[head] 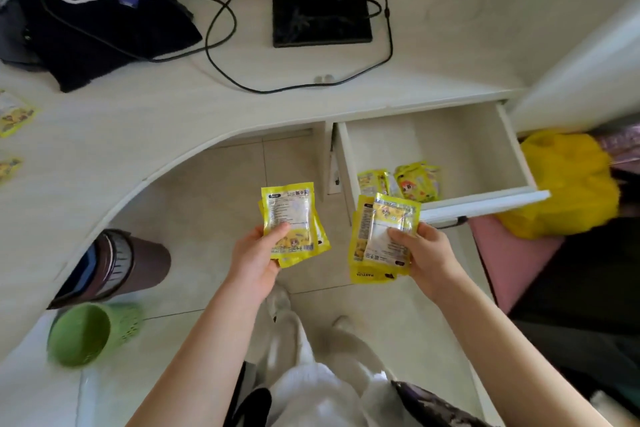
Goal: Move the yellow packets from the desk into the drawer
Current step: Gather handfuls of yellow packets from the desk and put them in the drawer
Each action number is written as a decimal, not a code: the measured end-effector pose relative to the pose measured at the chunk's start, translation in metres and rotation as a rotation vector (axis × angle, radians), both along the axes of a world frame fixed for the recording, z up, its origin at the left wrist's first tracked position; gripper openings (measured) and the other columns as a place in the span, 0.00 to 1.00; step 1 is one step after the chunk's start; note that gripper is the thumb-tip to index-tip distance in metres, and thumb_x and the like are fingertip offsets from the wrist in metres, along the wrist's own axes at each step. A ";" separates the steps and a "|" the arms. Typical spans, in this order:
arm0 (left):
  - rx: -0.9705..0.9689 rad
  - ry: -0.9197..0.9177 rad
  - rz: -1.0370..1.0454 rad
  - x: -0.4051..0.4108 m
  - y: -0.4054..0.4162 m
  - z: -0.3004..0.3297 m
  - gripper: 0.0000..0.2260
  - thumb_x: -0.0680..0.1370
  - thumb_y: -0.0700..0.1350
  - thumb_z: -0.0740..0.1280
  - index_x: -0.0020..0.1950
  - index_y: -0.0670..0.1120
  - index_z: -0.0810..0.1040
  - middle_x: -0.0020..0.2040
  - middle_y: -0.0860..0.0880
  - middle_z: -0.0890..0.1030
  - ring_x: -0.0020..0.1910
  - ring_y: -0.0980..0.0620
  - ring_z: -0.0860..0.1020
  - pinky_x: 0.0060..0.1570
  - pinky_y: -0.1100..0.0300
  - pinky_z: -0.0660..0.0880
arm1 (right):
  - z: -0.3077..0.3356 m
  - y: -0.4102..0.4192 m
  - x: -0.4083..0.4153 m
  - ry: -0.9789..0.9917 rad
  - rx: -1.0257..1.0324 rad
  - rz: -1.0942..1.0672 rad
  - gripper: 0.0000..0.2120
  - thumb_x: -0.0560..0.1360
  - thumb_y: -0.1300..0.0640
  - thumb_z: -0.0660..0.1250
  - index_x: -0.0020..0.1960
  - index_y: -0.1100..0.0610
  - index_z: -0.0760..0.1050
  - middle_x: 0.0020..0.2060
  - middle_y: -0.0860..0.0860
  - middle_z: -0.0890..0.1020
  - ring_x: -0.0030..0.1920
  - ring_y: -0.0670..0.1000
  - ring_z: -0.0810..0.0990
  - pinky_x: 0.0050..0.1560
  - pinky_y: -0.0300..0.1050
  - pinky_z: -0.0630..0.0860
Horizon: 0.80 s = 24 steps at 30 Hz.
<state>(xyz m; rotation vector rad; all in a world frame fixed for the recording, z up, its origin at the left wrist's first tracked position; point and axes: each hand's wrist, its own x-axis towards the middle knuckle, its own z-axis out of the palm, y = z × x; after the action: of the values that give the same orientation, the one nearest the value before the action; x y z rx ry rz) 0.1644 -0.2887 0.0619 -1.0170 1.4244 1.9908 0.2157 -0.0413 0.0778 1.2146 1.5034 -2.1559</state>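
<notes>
left hand (254, 255) pinched a small stack of flat yellow foil packets (292, 218); right hand (427, 255) gripped another yellow packet stack (382, 236) near the open white drawer (485, 199).

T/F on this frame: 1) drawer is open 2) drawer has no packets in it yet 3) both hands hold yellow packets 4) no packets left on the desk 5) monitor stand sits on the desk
1) The drawer is open: true.
2) The drawer holds no packets: false. Yellow packets in the drawer lie near its front.
3) Both hands hold packets: true. The left hand grips a left stack; the right hand grips a right stack.
4) No packets remain on the desk: false. Desk packets lie at its left edge.
5) The monitor stand sits on the desk: true.
</notes>
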 end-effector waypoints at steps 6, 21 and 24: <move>0.010 -0.042 -0.064 -0.020 0.063 -0.013 0.10 0.73 0.36 0.72 0.53 0.41 0.79 0.48 0.40 0.84 0.44 0.43 0.84 0.43 0.49 0.81 | -0.006 0.058 -0.016 0.008 0.033 -0.052 0.12 0.73 0.69 0.67 0.57 0.65 0.76 0.44 0.58 0.84 0.40 0.55 0.84 0.41 0.51 0.81; -0.053 -0.140 -0.243 -0.093 0.214 -0.024 0.10 0.71 0.34 0.73 0.50 0.41 0.79 0.47 0.42 0.84 0.47 0.42 0.82 0.56 0.44 0.77 | -0.015 0.188 -0.084 -0.081 0.150 -0.124 0.12 0.73 0.68 0.68 0.57 0.62 0.75 0.48 0.60 0.83 0.44 0.59 0.84 0.43 0.55 0.83; -0.069 -0.167 -0.236 -0.100 0.242 -0.034 0.11 0.72 0.35 0.73 0.52 0.41 0.79 0.50 0.41 0.83 0.48 0.42 0.82 0.53 0.43 0.78 | -0.026 0.217 -0.100 -0.102 0.296 -0.027 0.08 0.73 0.65 0.69 0.51 0.56 0.77 0.48 0.57 0.84 0.47 0.58 0.84 0.48 0.57 0.81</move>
<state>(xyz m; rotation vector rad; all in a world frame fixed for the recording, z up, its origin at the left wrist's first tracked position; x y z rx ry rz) 0.0644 -0.0466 0.0281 -0.9703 1.4566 1.6601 0.1161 0.1757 0.0513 1.4197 1.8167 -1.9026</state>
